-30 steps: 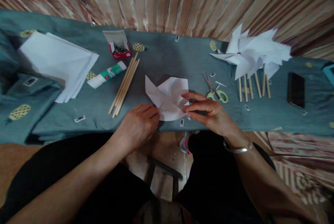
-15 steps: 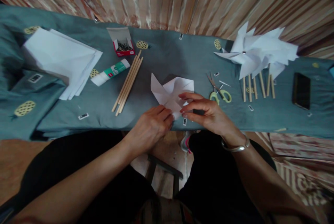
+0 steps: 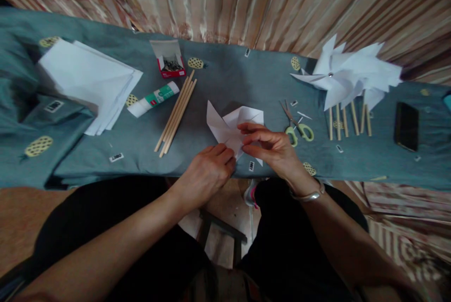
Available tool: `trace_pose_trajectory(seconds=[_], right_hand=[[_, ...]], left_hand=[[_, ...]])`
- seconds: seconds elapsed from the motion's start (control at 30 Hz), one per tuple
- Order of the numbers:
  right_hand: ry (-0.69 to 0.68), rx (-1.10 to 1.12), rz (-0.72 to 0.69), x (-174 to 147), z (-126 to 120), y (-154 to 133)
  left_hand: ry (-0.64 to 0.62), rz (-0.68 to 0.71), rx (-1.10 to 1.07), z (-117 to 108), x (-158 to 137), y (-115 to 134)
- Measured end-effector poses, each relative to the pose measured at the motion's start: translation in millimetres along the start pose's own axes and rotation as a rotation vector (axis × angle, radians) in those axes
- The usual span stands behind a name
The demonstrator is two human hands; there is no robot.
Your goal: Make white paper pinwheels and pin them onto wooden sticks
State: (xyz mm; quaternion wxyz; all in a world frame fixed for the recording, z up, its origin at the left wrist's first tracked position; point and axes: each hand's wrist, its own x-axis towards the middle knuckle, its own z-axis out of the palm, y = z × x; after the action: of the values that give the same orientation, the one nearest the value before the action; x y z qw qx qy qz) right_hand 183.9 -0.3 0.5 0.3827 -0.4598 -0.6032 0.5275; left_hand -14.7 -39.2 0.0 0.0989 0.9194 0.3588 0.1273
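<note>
A partly folded white paper pinwheel lies on the cloth right in front of me. One pointed blade stands up at its left, and its right part is covered by fingers. My left hand pinches the near edge of the paper, its fingers curled together. From the right, my right hand has its thumb and fingers bent around a flap over the centre; the fingertips are partly hidden. Green-handled scissors lie partly spread just right of that hand, beside small white paper scraps.
Left are wooden sticks, a glue stick, a red box of small metal pieces and stacked white paper. Finished pinwheels on sticks and a black phone lie right. A curtain hangs behind the table.
My right hand has moved a little left and its fingers have drawn closer together over the pinwheel's centre. A paper point now shows below it. My left hand stays at the near edge.
</note>
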Motion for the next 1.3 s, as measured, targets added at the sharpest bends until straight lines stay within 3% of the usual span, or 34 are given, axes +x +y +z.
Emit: trace_pose_trajectory(seconds=[0.2, 0.43, 1.3], right_hand=[[0.121, -0.322, -0.106, 0.0, 3.7, 6.0], [0.123, -0.509, -0.136, 2.4, 6.1, 11.8], [0.135, -0.636, -0.168, 5.6, 9.7, 15.7]], left_hand=[[0.003, -0.004, 0.008, 0.4, -2.4, 1.2], [0.042, 0.007, 0.022, -0.4, -5.7, 0.6], [0.082, 0.008, 0.011, -4.5, -7.9, 1.1]])
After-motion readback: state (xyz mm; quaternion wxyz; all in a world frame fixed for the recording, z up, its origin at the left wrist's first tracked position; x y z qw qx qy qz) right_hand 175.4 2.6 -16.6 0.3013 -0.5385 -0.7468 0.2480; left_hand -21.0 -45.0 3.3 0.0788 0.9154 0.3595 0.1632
